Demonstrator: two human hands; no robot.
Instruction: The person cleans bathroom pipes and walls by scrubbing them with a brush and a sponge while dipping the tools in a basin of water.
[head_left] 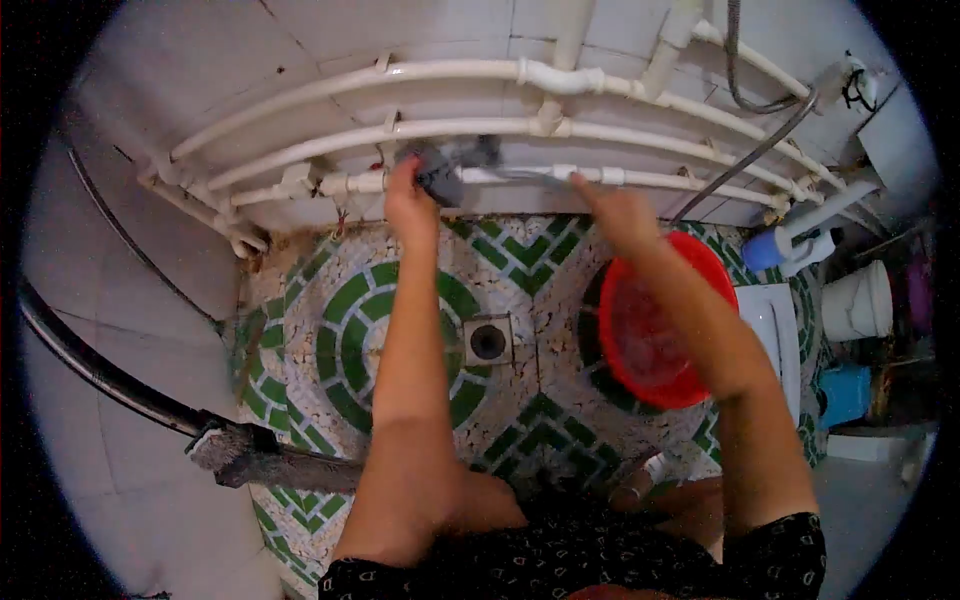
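Observation:
My left hand (411, 208) is closed on a dark grey, soft-looking item (438, 180), held up in front of the wall pipes. Motion blurs the item, so its kind is not clear. To the right, my right hand (622, 212) grips the end of a thin grey handle (540, 177) that looks like a brush. The handle reaches left to a dark, smeared head (484, 151) beside the grey item. Whether the two touch cannot be made out. A red basin (640, 345) with water in it stands below my right forearm.
White pipes (450, 70) run along the wall. A floor drain (489, 341) lies in the green-patterned tiles. At right are a grey hose (757, 150), a white bucket (857, 302) and bottles. A black pole with a grey head (235, 452) leans at left.

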